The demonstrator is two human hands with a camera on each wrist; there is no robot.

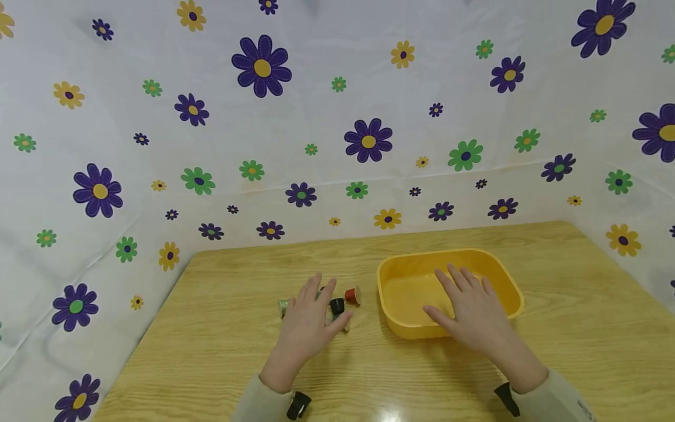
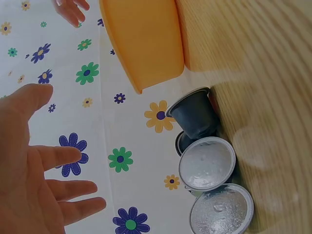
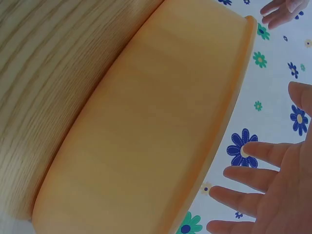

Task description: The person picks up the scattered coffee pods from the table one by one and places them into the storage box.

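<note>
Several coffee capsules lie grouped on the wooden table. A red capsule [image 1: 352, 295] is at the right of the group, a black capsule [image 1: 337, 305] beside it and a pale green capsule [image 1: 283, 307] at the left. In the head view my left hand [image 1: 306, 325] hovers over them, fingers spread, hiding some. The left wrist view shows a dark capsule [image 2: 196, 114] and silver foil lids [image 2: 207, 163] apart from that hand. To the right stands a yellow plastic basin [image 1: 401, 331]. My right hand [image 1: 471, 313] is held above its near rim, fingers spread, holding nothing.
The wooden table [image 1: 237, 363] meets a white cloth backdrop [image 1: 316, 117] printed with purple, green and yellow flowers at the back and sides. Dark straps [image 1: 299, 405] sit at both wrists, over light sleeves.
</note>
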